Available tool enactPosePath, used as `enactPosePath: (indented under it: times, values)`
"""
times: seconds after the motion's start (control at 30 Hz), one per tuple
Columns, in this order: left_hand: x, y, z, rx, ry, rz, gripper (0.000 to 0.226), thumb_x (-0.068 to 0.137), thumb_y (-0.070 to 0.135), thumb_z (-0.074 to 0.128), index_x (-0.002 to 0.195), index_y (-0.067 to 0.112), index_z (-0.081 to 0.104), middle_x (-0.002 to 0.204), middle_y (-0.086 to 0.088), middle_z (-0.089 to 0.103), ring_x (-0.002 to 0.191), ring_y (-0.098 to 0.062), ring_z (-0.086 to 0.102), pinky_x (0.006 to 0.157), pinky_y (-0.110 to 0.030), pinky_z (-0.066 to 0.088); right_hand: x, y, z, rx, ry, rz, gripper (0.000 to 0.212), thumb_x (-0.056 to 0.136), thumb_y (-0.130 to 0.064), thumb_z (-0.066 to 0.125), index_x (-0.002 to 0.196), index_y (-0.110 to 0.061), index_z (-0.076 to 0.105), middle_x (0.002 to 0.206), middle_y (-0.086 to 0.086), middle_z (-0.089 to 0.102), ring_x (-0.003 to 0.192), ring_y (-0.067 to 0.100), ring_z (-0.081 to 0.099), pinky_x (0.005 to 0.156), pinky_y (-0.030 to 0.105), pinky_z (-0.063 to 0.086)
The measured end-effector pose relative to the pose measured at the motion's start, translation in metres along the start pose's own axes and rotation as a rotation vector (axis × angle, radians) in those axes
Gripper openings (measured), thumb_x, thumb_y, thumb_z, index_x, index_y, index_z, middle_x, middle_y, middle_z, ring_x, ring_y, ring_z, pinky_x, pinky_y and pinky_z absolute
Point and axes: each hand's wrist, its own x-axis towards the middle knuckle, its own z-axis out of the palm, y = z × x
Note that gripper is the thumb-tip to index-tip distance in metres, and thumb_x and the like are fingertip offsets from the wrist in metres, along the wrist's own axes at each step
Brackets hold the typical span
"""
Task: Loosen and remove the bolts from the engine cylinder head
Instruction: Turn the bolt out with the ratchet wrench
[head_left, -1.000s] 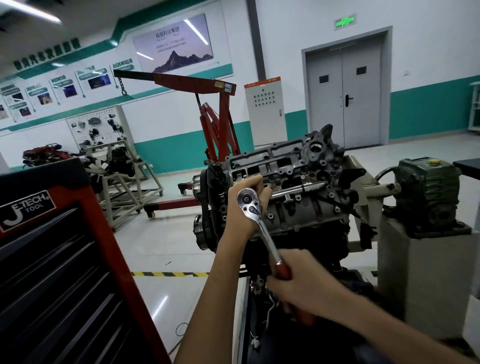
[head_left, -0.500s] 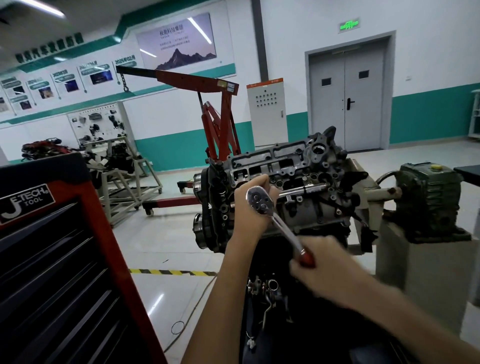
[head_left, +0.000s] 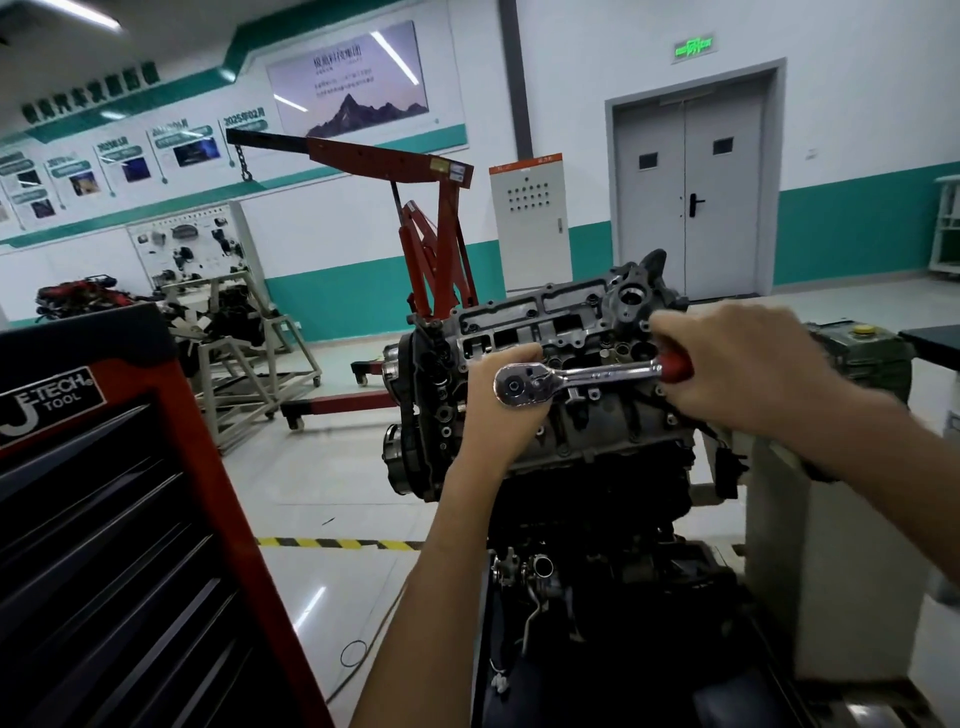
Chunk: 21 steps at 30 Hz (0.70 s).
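Observation:
The grey cylinder head (head_left: 550, 322) sits tilted on top of the dark engine block on a stand. A chrome ratchet wrench (head_left: 576, 378) with a red handle lies roughly level across the head's face. My left hand (head_left: 498, 410) is wrapped behind the ratchet's round head, holding it against the cylinder head. My right hand (head_left: 748, 364) grips the red handle at the right end. The socket and the bolt under the ratchet head are hidden by my left hand.
A red and black tool cabinet (head_left: 104, 519) stands close at the left. A red engine hoist (head_left: 415, 244) is behind the engine. A grey gearbox unit (head_left: 862, 353) on a pedestal stands to the right. Another engine stand (head_left: 244, 353) sits at the far left.
My right hand has swung the ratchet handle up and to the right, from pointing down-right to roughly level. My left hand stayed on the ratchet head.

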Motion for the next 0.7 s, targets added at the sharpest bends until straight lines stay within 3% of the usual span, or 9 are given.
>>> enactPosePath:
  times: [0.1,0.2,0.27,0.33,0.47,0.53,0.6,0.7]
  values:
    - [-0.003,-0.004,0.000,-0.028,0.021,0.003,0.038,0.079,-0.009,0.054,0.057,0.014,0.035,0.053,0.006,0.032,0.053,-0.006,0.027,0.053,-0.023,0.023,-0.037,-0.029,0.032,0.195,-0.139,0.131,0.014,0.082,-0.031,0.059,0.079,-0.025,0.046,0.066,-0.004,0.051,0.064,0.019,0.058,0.061,0.029,0.049]
    - [-0.002,0.002,0.010,-0.046,0.003,-0.011,0.041,0.085,-0.016,0.054,0.056,0.008,0.037,0.055,-0.004,0.029,0.053,-0.005,0.024,0.051,-0.018,0.022,-0.066,-0.082,0.063,0.676,-0.333,0.289,0.024,0.077,-0.025,0.059,0.062,-0.024,0.040,0.061,-0.003,0.054,0.061,0.021,0.061,0.060,0.032,0.050]
    - [-0.002,0.007,0.017,-0.148,0.001,-0.071,0.038,0.085,-0.019,0.051,0.055,0.000,0.039,0.052,-0.005,0.028,0.049,-0.004,0.022,0.048,-0.013,0.021,-0.073,-0.111,0.074,1.058,-0.363,0.342,0.025,0.077,-0.015,0.061,0.061,-0.022,0.043,0.053,-0.001,0.057,0.050,0.017,0.062,0.051,0.029,0.050]
    - [-0.003,0.003,0.017,-0.155,0.005,-0.079,0.038,0.086,-0.018,0.051,0.056,0.001,0.038,0.050,0.003,0.030,0.047,-0.002,0.024,0.048,-0.013,0.024,-0.072,-0.114,0.077,1.161,-0.381,0.328,0.024,0.076,-0.009,0.060,0.061,-0.018,0.043,0.049,-0.002,0.057,0.045,0.017,0.062,0.045,0.025,0.048]
    - [-0.004,-0.003,0.002,-0.037,0.043,-0.029,0.031,0.082,-0.003,0.058,0.058,0.009,0.043,0.061,-0.007,0.036,0.060,-0.013,0.035,0.057,-0.028,0.031,-0.055,-0.059,0.056,0.656,-0.372,0.176,0.025,0.073,-0.025,0.062,0.059,-0.022,0.042,0.056,-0.006,0.051,0.054,0.018,0.057,0.053,0.029,0.045]
    - [0.000,-0.004,-0.004,-0.020,0.056,-0.034,0.032,0.081,-0.004,0.059,0.058,0.014,0.046,0.057,-0.001,0.039,0.055,-0.006,0.038,0.054,-0.021,0.034,-0.033,-0.028,0.034,0.382,-0.298,0.012,0.020,0.079,-0.028,0.060,0.068,-0.028,0.044,0.059,-0.011,0.047,0.054,0.008,0.051,0.056,0.024,0.043]
    - [0.004,-0.005,-0.007,-0.003,0.060,-0.056,0.048,0.080,-0.013,0.058,0.056,0.025,0.044,0.052,0.012,0.041,0.049,0.000,0.039,0.052,-0.011,0.033,-0.008,-0.008,0.011,0.171,-0.132,-0.102,0.012,0.082,-0.028,0.058,0.077,-0.024,0.048,0.057,-0.013,0.044,0.052,0.005,0.048,0.056,0.023,0.042]
    - [0.002,-0.008,-0.007,0.038,0.005,-0.010,0.045,0.080,-0.017,0.054,0.052,0.011,0.034,0.050,0.005,0.033,0.051,-0.004,0.027,0.052,-0.021,0.023,0.005,-0.001,0.002,0.000,0.020,-0.093,0.010,0.081,-0.028,0.055,0.079,-0.021,0.048,0.053,-0.011,0.037,0.051,0.014,0.044,0.057,0.026,0.036]
